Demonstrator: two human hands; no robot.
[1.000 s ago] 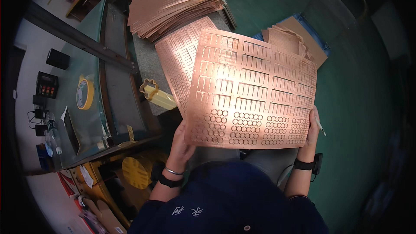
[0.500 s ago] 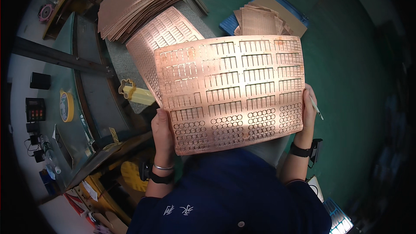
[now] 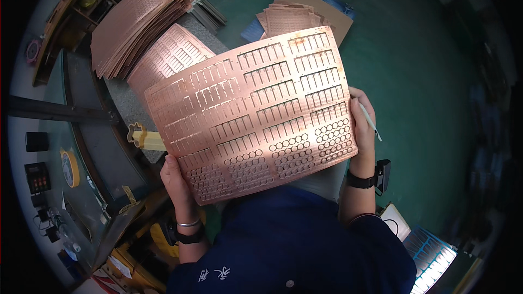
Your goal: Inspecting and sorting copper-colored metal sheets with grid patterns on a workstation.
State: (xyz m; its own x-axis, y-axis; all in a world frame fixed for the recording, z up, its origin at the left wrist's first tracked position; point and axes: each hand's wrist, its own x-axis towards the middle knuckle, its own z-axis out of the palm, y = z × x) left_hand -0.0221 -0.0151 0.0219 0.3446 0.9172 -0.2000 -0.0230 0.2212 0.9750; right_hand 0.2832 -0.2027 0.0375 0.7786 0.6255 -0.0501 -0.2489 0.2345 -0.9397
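Between my hands I hold a large copper-coloured panel, patterned with comb-shaped slots in its upper rows and small rings along its lower part. My left hand grips its lower left edge, thumb on the face, other fingers hidden behind. On the right edge my right hand is closed, with a slim pale green pen-like tool also in its fingers, pointing outward. The panel is tilted, its right side higher. Behind its upper left lies another copper panel, partly covered by it.
A tall stack of copper panels stands on a grey surface at far left. A smaller pile rests on brown board over a blue pallet. A yellow cutter-shaped holder and a glass-topped bench are at left.
The panel has tilted, its left side dropping and its right side rising. The view has shifted, so most things sit further left. Both hands keep their hold.
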